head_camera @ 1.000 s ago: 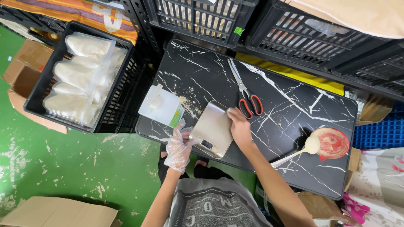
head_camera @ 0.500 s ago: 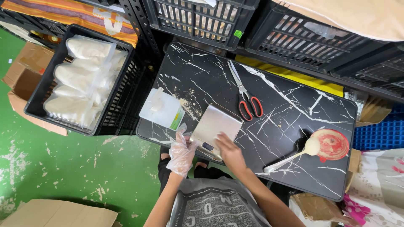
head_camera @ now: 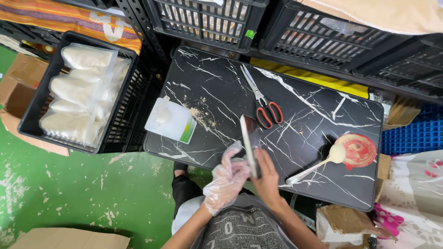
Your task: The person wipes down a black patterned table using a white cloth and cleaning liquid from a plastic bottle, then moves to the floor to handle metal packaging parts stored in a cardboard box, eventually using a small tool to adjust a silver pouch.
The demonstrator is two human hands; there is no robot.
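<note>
Pinching a thin pouch edge-on between my gloved left hand and bare right hand, just below the red-handled scissors.

Both hands hold pouch — edge-on.

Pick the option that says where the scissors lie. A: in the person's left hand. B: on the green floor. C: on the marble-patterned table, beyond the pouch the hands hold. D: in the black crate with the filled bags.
C: the red-handled scissors lie flat on the black marble-patterned table, beyond the pouch that the gloved left hand and the bare right hand hold on edge.
</note>
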